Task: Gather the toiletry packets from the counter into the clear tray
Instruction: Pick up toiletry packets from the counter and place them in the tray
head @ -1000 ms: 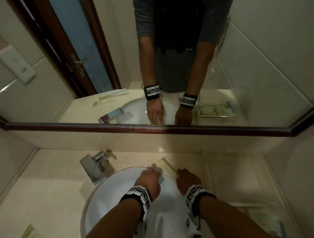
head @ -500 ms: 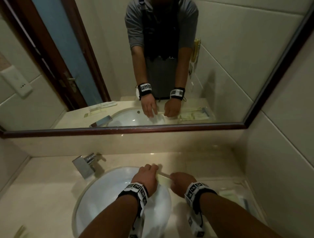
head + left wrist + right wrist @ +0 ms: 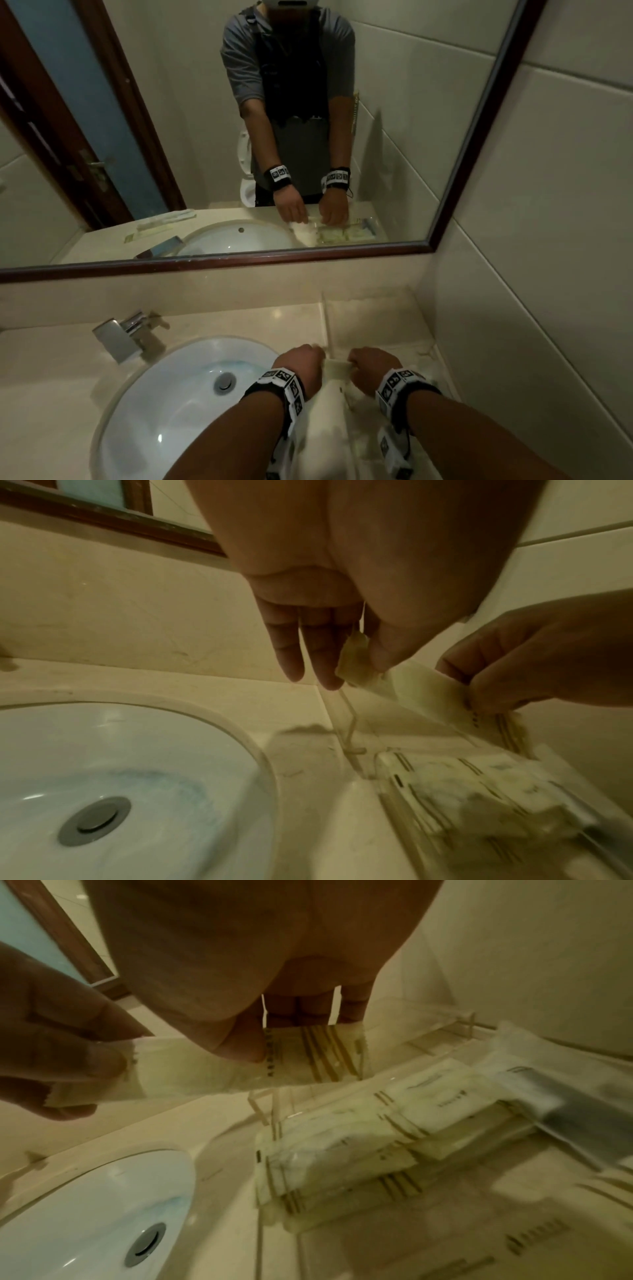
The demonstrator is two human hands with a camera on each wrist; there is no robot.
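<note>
A: Head view: where's the packet (image 3: 337, 370)?
B: Strung between both fists above the tray (image 3: 376, 308) wall; finger detail is hidden.

A: Left wrist?
B: Left hand (image 3: 329, 631) pinches one end; its long axis runs across to the right hand (image 3: 534, 658).

A: Right wrist?
B: Right hand (image 3: 260, 1010) thumb clamps the striped end, over packets already stacked (image 3: 342, 1145) inside the tray.

Packet print: the lettering on the held packet (image 3: 240, 1066) is too blurred to read.
Clear tray: the near end of the clear tray (image 3: 442, 368) is hidden under both forearms, lower right.
Stacked packets: the stacked packets (image 3: 479, 799) are smeared, count unclear.
</note>
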